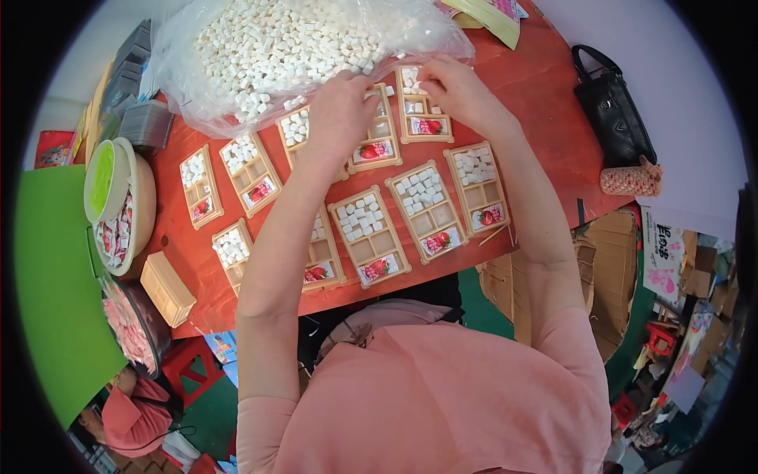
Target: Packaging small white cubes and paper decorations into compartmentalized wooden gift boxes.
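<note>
My left hand [341,117] is over a tan compartment tray [379,126] in the back row, its fingers curled together at the upper compartment. My right hand [459,88] reaches to the neighbouring tray [430,136], thumb and fingers pinched at its upper compartment, which has some small white cubes [410,80] in it. Whatever is between the fingers of either hand is too small or hidden to make out. Both trays have a packet with a red strawberry picture in the lowest compartment. Beyond my hands lies a large clear plastic bag [178,59] heaped with white cubes [268,47].
Several filled trays [371,245] stand in two rows on the red table [545,150]. At the left are a tan basin [144,209] with a green-lined bowl [105,180], stacked empty trays [167,288] and a dark bowl [130,324]. A black bag [616,110] lies right.
</note>
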{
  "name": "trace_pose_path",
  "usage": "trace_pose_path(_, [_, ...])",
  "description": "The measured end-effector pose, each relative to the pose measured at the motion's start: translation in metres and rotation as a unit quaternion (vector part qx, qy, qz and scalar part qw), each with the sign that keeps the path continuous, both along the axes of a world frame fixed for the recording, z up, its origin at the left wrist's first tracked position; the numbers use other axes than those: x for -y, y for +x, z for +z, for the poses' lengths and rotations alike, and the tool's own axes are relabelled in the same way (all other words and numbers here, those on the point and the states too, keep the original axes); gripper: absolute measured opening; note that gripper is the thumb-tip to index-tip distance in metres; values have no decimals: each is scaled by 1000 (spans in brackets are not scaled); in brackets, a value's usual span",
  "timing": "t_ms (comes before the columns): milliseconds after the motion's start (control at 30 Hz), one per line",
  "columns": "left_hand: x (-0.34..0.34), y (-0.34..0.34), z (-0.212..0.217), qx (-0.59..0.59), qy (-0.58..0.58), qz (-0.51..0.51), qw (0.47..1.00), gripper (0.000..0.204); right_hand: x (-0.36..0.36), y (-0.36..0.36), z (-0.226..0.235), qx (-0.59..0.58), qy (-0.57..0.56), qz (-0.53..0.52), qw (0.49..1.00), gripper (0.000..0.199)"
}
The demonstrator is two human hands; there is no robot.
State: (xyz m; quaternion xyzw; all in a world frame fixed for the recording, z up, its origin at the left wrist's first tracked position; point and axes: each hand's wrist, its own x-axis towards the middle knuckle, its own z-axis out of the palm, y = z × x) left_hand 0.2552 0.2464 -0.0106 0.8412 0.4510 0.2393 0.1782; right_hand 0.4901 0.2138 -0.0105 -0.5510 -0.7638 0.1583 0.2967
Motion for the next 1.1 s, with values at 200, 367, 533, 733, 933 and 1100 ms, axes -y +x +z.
trace_pose_path(200, [5, 28, -10, 13, 109, -33, 993, 13, 26, 3, 14, -76, -83, -41, 993, 10])
trace_pose_path(367, [0, 51, -11, -135, 87, 9, 987, 13, 39, -10, -3, -10, -34, -52, 998, 9])
trace_pose_path(533, [-4, 51, -18, -100, 120, 26, 987, 12, 38, -14, 2, 24, -49, -62, 997, 10])
trace_pose_path(733, [-2, 47, -22, 44, 152, -11, 987, 9, 20, 6, -11, -174, -89, -131, 972, 18])
trace_pose_path(933, [8, 53, -34, 54, 189, -128, 972, 5, -18, -8, -22, -5, 7, -109, 994, 10])
trace_pose_path(1100, [11, 49, -34, 50, 180, -126, 974, 10, -28, 14, -19, -97, -89, -73, 989, 9])
